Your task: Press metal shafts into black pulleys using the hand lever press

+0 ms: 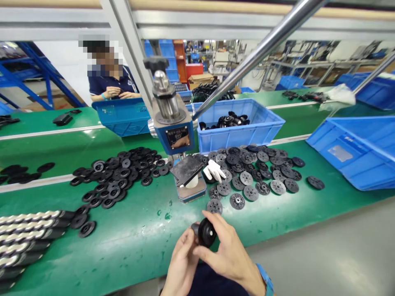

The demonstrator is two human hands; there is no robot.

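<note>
Though half-hidden: disc (206, 232) (perhaps) in hands (182, 263) (231, 255)

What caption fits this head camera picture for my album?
Left hand and right hand hold a black round part near a blue press and black discs on a green bench.

A long green tabletop (132, 234) runs left to right. A small blue press (175, 131) stands on it at mid-width. Left of the press lies a loose spread of black wheels (123, 172), and right of it a spread of grey-faced discs (256, 172), with a white glove (214, 170) at their near-left edge. A blue bin (237, 127) sits just beyond the discs. At the near left edge lie rows of rollers (27, 234). At the far right rests a large tilted blue crate (354, 152).
</note>
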